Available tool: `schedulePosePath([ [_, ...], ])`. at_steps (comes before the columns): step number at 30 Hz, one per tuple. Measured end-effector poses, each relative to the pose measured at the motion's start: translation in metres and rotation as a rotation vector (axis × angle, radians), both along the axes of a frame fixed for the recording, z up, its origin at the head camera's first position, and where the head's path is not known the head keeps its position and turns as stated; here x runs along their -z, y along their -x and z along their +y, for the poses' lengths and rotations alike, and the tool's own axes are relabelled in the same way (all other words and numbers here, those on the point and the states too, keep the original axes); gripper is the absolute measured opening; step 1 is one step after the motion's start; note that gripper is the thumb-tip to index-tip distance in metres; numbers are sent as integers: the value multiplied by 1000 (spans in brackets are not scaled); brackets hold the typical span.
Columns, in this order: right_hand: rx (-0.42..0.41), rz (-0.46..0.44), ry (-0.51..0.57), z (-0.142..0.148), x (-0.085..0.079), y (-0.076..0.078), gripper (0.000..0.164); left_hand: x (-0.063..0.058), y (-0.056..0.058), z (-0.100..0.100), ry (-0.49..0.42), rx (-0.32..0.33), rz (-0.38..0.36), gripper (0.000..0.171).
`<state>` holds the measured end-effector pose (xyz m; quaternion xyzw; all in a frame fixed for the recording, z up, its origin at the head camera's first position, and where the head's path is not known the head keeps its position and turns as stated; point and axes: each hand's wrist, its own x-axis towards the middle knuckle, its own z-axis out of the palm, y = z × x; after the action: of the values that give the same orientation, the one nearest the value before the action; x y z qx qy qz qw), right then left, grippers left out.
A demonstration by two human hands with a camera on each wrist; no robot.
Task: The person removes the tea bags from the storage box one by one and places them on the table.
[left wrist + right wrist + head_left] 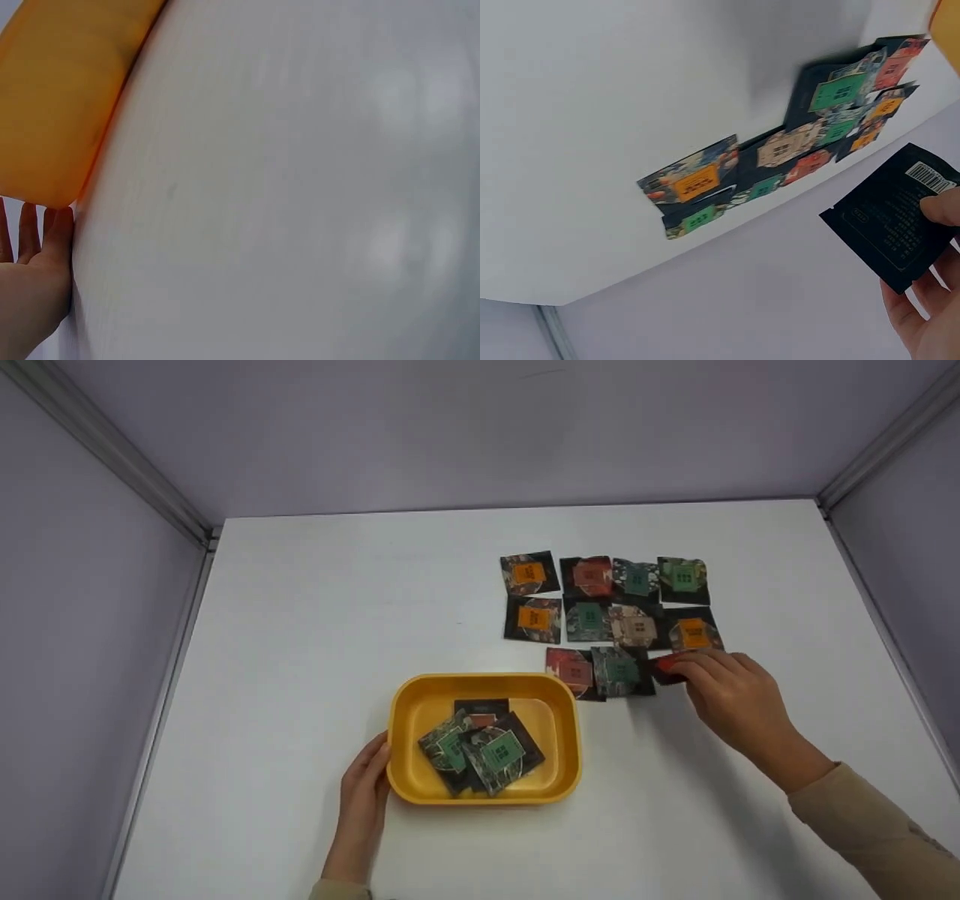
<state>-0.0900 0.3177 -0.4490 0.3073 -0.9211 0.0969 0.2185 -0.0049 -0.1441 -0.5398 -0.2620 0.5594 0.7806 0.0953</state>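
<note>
My right hand [735, 697] pinches a small square sachet [666, 668] at the right end of the nearest row of laid-out sachets. In the right wrist view the held sachet [896, 217] shows its dark back, with a white barcode and small print; the thumb lies on it. My left hand [365, 787] touches the left outer wall of a yellow tray [574, 742], and the left wrist view shows its fingers [56, 236] straight against the tray wall [64, 97]. Several sachets [501, 751] lie overlapping inside the tray, the top one green-labelled.
Behind and right of the tray, several sachets lie face up in rows on the white table [300, 660], including orange-labelled [533, 619], red-labelled [576, 673], green-labelled [684, 578] and beige-labelled [639, 628] ones. Some overlap. Pale walls [480, 435] enclose the back and sides.
</note>
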Motion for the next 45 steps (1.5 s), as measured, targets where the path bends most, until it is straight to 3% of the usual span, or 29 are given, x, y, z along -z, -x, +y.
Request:
schedulePosePath([
  [6,79,-38,80,18,15,12,39,-1,2,-1,-14,1,-5,61],
  [21,143,-102,71,32,44,34,32,0,0,1,-36,7,15,60],
  [35,140,-260,-44,35,59,19,33,1,0,1,-37,-19,15,58],
  [45,127,-301,-94,36,65,14,29,1,0,0,-34,-19,12,59],
])
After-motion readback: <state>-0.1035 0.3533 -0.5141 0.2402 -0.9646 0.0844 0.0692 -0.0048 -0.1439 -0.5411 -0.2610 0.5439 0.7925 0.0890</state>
